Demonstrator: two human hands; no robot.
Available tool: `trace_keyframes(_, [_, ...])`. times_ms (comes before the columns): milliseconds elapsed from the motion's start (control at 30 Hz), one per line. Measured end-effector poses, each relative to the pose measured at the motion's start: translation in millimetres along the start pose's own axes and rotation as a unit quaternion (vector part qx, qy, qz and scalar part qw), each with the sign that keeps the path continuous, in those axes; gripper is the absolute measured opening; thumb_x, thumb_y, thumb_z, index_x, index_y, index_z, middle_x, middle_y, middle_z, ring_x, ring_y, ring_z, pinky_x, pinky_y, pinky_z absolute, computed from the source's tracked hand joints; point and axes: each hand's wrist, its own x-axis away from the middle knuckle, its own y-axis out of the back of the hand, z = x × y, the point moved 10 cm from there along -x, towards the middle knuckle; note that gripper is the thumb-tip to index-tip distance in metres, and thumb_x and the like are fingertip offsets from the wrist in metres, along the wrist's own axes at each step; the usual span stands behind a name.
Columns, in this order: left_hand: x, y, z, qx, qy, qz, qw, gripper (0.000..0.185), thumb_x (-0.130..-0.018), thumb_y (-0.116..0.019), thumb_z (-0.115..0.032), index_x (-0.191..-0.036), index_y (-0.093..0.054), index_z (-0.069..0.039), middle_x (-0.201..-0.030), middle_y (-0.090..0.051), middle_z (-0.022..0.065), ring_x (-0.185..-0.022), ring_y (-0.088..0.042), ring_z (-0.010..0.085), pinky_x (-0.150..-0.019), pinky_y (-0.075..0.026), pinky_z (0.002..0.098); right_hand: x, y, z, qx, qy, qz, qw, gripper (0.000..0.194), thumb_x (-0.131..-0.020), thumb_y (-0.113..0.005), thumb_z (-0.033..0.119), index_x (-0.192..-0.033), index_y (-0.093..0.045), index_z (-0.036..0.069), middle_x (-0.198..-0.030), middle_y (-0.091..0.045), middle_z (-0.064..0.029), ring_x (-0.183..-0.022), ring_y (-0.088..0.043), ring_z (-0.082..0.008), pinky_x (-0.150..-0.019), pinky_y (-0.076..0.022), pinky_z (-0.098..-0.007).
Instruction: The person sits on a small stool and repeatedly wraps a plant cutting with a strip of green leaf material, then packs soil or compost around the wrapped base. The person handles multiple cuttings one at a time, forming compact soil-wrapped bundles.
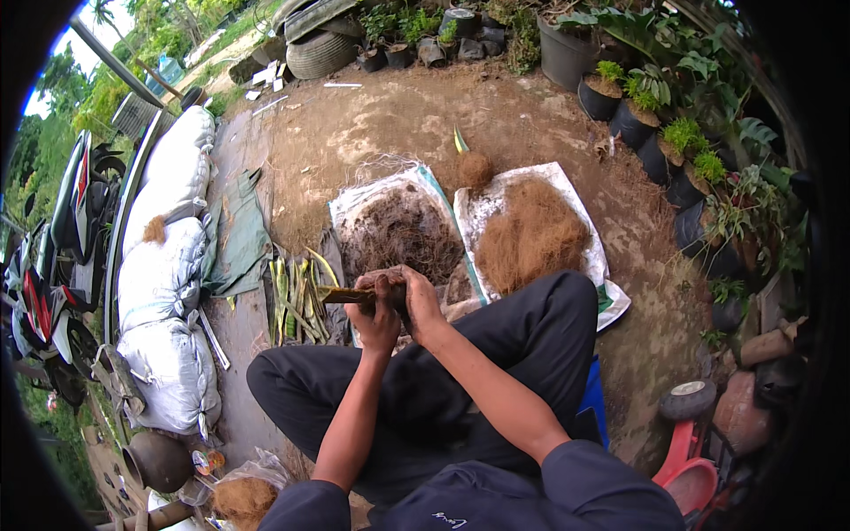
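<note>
Both my hands meet above my crossed legs, at the near edge of a white sack with dark soil (pixel 405 232). My left hand (pixel 375 322) and my right hand (pixel 422 302) are closed around a dark clump of soil (pixel 393 282), mostly hidden by the fingers. A yellow-edged leaf cutting (pixel 344 295) sticks out of it to the left. Right of the soil, brown coconut fibre (pixel 534 232) is heaped on another white sack. Several long leaf cuttings (pixel 299 299) lie left of my hands. Beyond the sacks sits a fibre-wrapped ball (pixel 475 169) with a leaf tip.
Stuffed white sacks (pixel 163 279) and a green cloth (pixel 236 242) lie at the left. Potted plants (pixel 634 123) line the right side. A clay pot (pixel 158 461) and bagged fibre (pixel 244 498) are at the lower left, a red wheeled toy (pixel 687 464) at the lower right.
</note>
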Motion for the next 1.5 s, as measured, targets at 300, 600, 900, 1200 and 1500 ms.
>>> trace_keyframes(300, [-4,-13,20,0.227,0.096,0.001,0.969,0.012,-0.093,-0.055,-0.009,-0.097,-0.058,0.003,-0.089,-0.063,0.009,-0.085,-0.06,0.0144,-0.081,-0.047,0.0272,-7,15,7,0.085,0.073,-0.038,0.993,0.022,-0.093,-0.041,0.021,-0.085,-0.058,0.008,-0.084,-0.056,-0.0025,-0.081,-0.055,-0.0124,-0.077,-0.0442,-0.0306])
trace_keyframes(600, [2,-6,31,0.132,0.142,-0.044,0.98,0.027,-0.097,-0.053,-0.023,-0.084,-0.056,0.001,-0.075,-0.061,0.0062,-0.067,-0.056,0.0113,-0.066,-0.047,0.0252,-16,24,-14,0.101,0.05,-0.08,0.99,0.027,-0.089,-0.04,0.017,-0.069,-0.05,0.002,-0.072,-0.051,-0.0056,-0.067,-0.046,-0.0142,-0.067,-0.0402,-0.0318])
trace_keyframes(900, [-6,-8,30,0.131,0.119,-0.007,0.984,0.026,-0.096,-0.054,-0.02,-0.085,-0.055,0.003,-0.073,-0.059,0.0069,-0.067,-0.055,0.0131,-0.067,-0.048,0.0271,-24,18,-23,0.085,0.074,-0.082,0.99,0.024,-0.09,-0.041,0.013,-0.078,-0.056,0.0,-0.07,-0.054,-0.0061,-0.065,-0.05,-0.0134,-0.065,-0.0422,-0.0266])
trace_keyframes(1200, [-12,-8,5,0.17,0.036,0.022,0.985,0.022,-0.096,-0.054,-0.018,-0.094,-0.058,0.004,-0.088,-0.064,0.0135,-0.084,-0.062,0.0193,-0.081,-0.049,0.0313,-13,11,-6,0.085,0.091,-0.101,0.987,0.031,-0.091,-0.036,0.017,-0.082,-0.06,-0.001,-0.077,-0.061,-0.0102,-0.07,-0.056,-0.0164,-0.07,-0.0451,-0.0283])
trace_keyframes(1500, [-26,19,36,0.195,0.077,-0.043,0.977,0.048,-0.094,-0.045,-0.046,-0.097,-0.055,0.001,-0.099,-0.061,0.0128,-0.094,-0.057,0.0214,-0.09,-0.044,0.0359,2,-31,20,0.246,0.157,0.084,0.953,0.041,-0.094,-0.051,0.033,-0.105,-0.059,-0.005,-0.097,-0.065,-0.0119,-0.09,-0.059,-0.0145,-0.083,-0.0461,-0.0303])
